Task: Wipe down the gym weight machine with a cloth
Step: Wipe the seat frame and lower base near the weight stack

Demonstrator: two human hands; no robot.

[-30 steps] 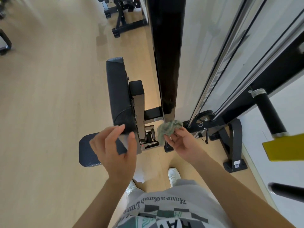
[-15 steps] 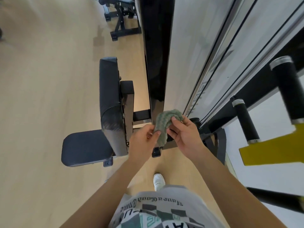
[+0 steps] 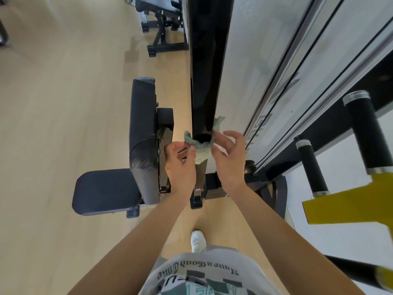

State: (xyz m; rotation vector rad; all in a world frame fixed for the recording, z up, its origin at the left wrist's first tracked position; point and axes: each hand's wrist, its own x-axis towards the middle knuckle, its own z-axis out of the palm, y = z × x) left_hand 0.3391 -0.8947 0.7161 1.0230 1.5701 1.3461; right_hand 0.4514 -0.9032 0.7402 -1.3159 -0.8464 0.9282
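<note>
A green cloth (image 3: 201,150) is spread between both hands, just under the lower end of the weight machine's black upright post (image 3: 203,67). My left hand (image 3: 180,165) pinches the cloth's left edge. My right hand (image 3: 228,158) holds the cloth's right edge with thumb and forefinger, its other fingers spread. Part of the cloth is hidden behind the post. The machine's white shroud with chrome guide rods (image 3: 274,86) rises to the right.
The machine's black seat (image 3: 102,191) and back pad (image 3: 142,122) sit to the left. Black roller pads (image 3: 312,167) on a yellow arm (image 3: 348,203) jut in at the right. Another bench frame (image 3: 161,22) stands on the wooden floor ahead.
My left hand came off the back pad and joined the right at the cloth. Both hands rose and opened the bunched cloth out under the black post.
</note>
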